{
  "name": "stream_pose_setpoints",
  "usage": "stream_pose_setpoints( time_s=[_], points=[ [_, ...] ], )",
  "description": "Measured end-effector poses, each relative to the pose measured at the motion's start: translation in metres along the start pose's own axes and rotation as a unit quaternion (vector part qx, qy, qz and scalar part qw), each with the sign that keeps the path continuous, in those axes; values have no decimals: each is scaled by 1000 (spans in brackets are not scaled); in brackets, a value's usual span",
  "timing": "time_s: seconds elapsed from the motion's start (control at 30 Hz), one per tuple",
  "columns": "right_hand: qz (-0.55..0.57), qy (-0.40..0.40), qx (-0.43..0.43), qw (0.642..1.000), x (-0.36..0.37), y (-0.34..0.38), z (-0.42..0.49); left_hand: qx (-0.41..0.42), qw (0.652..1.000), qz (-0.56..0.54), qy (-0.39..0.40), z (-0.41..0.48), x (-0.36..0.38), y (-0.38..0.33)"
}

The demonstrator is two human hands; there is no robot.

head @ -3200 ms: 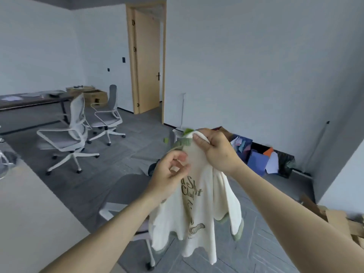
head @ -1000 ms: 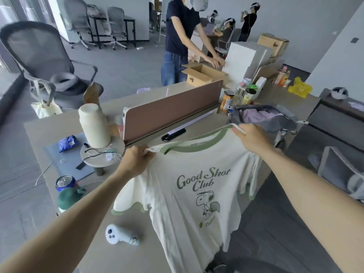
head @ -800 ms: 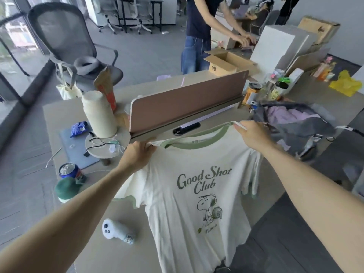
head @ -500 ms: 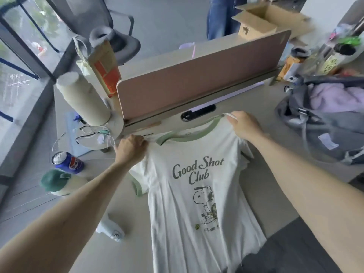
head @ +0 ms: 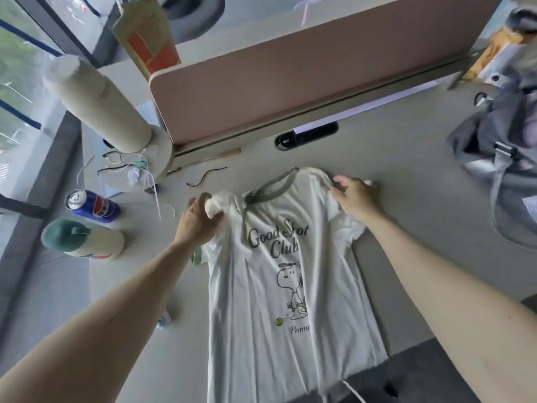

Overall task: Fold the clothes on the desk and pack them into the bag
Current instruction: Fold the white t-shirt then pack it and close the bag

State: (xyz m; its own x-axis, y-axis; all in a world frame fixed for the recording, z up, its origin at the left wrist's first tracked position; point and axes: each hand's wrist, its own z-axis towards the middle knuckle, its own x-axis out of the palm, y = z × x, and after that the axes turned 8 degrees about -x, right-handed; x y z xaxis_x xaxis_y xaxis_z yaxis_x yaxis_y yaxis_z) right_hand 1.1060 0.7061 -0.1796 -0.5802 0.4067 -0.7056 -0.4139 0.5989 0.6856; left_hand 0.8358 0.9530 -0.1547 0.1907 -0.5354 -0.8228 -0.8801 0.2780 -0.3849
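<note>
One cream T-shirt lies flat, print up.

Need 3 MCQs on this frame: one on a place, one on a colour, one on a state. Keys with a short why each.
1. Where is the grey bag relative to the T-shirt?
A. On the person's right of it
B. Lying on top of it
C. Behind the divider

2. What colour is the T-shirt's collar trim?
A. Red
B. Green
C. Black

3. What state is the T-shirt in?
A. Folded into a small square
B. Packed in the bag
C. Spread on the desk, print up

Key:
1 A: the bag sits at the desk's right edge, apart from the shirt.
2 B: a dull green band rings the neck opening.
3 C: it lies unfolded with the print showing, and the left hand grips one bunched shoulder.
</note>
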Motion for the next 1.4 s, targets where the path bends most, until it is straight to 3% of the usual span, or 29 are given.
stream_pose_setpoints(
  time_s=[0.1, 0.33, 0.47, 0.57, 0.67, 0.83, 1.0, 1.23, 1.4],
  points=[
    [-36, 23, 17, 999, 28, -15, -35, 31, 999, -6, 14, -26, 16, 21],
    [-161, 15, -48, 986, 93, -17, -142, 108, 982, 108, 109, -94, 57, 78],
    [-194, 44, -32, 980, 116, -13, -199, 176, 960, 178, 121, -127, 79, 106],
    [-244, 73, -16, 967, 124, -12, -234, 185, 944, 226, 151, -135, 90, 126],
    [-218, 127, 34, 967, 130, -7, -261, 192, 938, 240, 158, -142, 94, 139],
    [-207, 182, 99, 956, 132, -5, -289, 216, 932, 259, 133, -148, 95, 152],
    [-150, 169, 97, 969, 120, -3, -296, 216, 926, 274, 142, -148, 96, 160],
    [-221, 232, 164, 933, 99, -23, -294, 214, 930, 263, 143, -147, 98, 163],
    [-222, 240, 184, 927, 80, -44, -285, 199, 933, 269, 132, -151, 102, 158]
  ],
)
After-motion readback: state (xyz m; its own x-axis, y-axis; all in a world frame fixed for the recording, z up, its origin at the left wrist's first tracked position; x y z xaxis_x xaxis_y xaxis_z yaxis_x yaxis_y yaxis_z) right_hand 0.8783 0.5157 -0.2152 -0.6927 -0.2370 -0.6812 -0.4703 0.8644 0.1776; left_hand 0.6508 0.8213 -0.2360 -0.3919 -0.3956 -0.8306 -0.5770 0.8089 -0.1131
